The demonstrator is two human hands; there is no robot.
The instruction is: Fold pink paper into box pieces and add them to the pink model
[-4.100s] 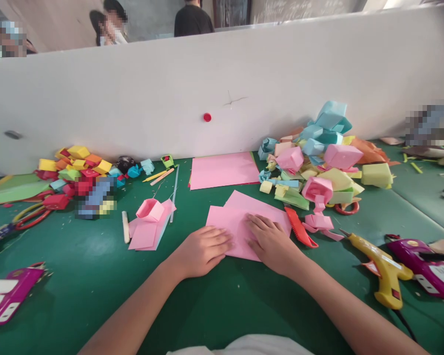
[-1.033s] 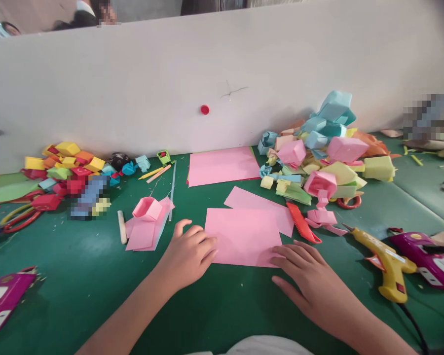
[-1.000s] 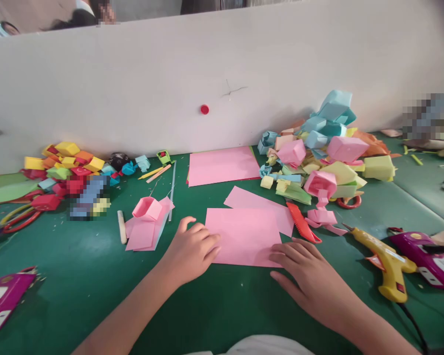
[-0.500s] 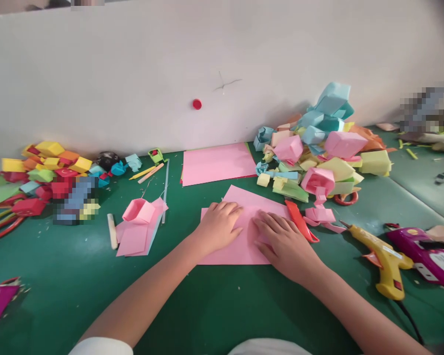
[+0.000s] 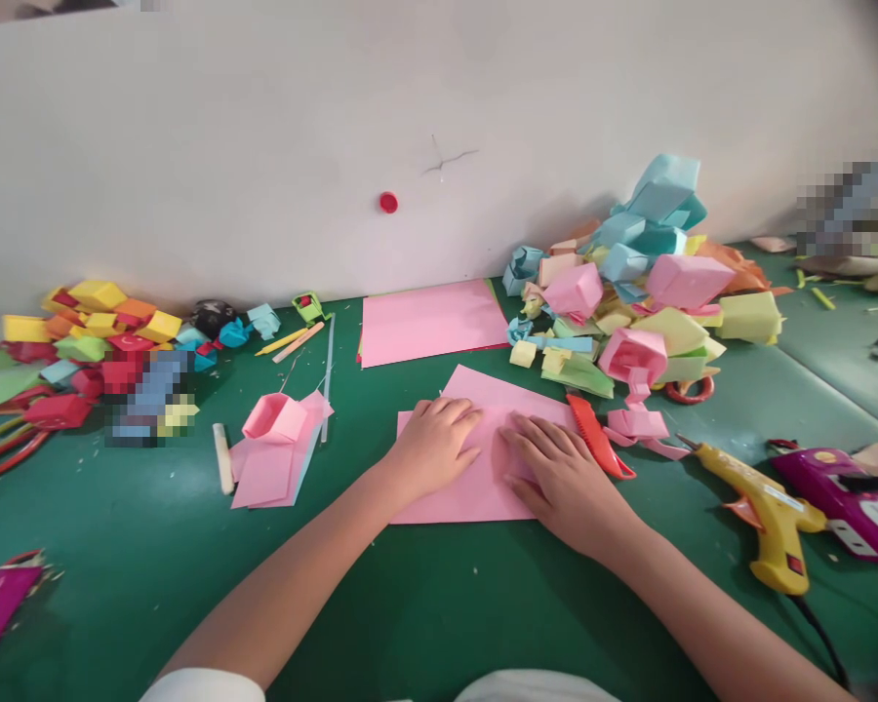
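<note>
Both my hands lie on a pink sheet of paper on the green table. My left hand rests palm down on its left part, fingers together and stretched towards the far edge. Beside it, my right hand presses flat on the right part, fingers extended. A second pink sheet lies partly under the first, poking out at the far side. An orange-red comb-like tool lies just right of my right hand.
A pink paper stack lies by the white partition. Folded paper pieces are heaped at the right and left. A pink folded piece, a yellow glue gun, a purple tool and red scissors lie around.
A second ago my hands were at the near corners of the flat sheet. They have moved onto it and now press side by side in its middle; the view has tilted slightly down.
</note>
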